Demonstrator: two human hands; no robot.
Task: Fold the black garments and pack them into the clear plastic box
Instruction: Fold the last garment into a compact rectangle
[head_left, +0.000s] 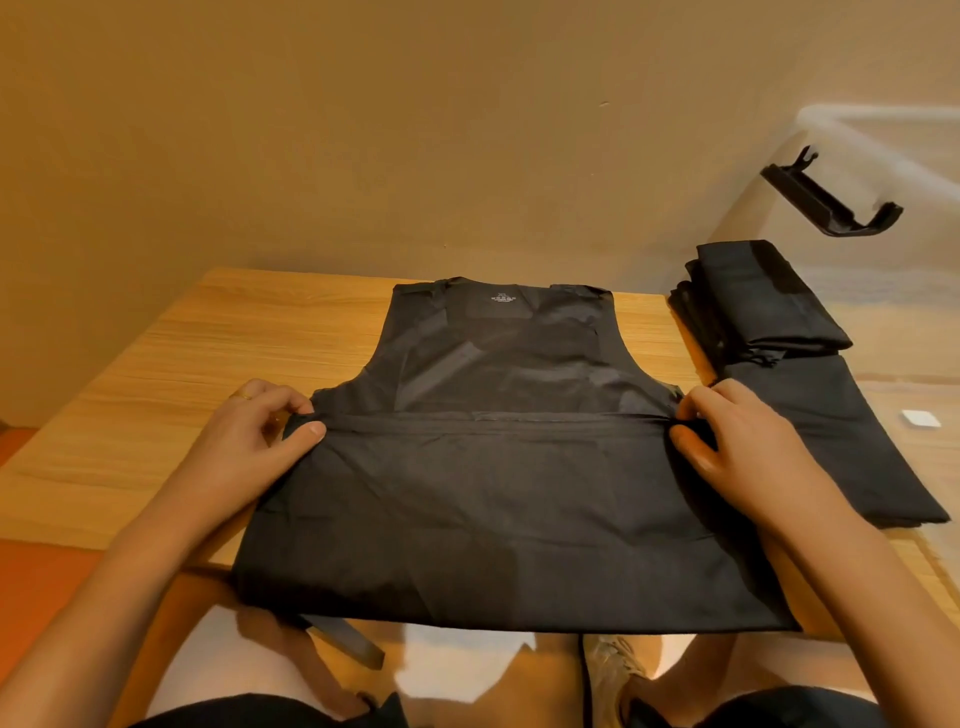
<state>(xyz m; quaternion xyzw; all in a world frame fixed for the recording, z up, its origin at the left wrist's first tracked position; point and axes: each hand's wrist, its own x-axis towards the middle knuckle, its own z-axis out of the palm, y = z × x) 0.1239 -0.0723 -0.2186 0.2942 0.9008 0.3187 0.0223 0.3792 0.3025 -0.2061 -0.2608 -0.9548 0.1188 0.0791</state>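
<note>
**A:** In the head view, where does the folding stand?

**B:** One vest (498, 493) lies flat on the table (171, 364), neck away from the person. Its bottom half is doubled up, so the hem runs across the middle. The near fold hangs slightly over the table's front edge.

**A:** And the hands?

**B:** The left hand (260, 431) pinches the hem's left corner between thumb and curled fingers. The right hand (737, 436) pinches the right corner the same way. Both are closed narrowly on the cloth.

**A:** So the first fold is in?

**B:** I judge so, or nearly. The hem looks laid but not yet let go. The vest is still wide, so it likely needs more folds before it packs.

**A:** Anything packed yet?

**B:** To the right are folded black garments (769, 296), a small stack with a flatter piece in front. They look hazy, as if seen through the wall of the clear box (883, 135), whose black latch (831, 202) shows above them. I cannot tell for sure whether they sit inside it or beside it.

**A:** What is left?

**B:** Finishing this vest and putting it with the others.
</note>
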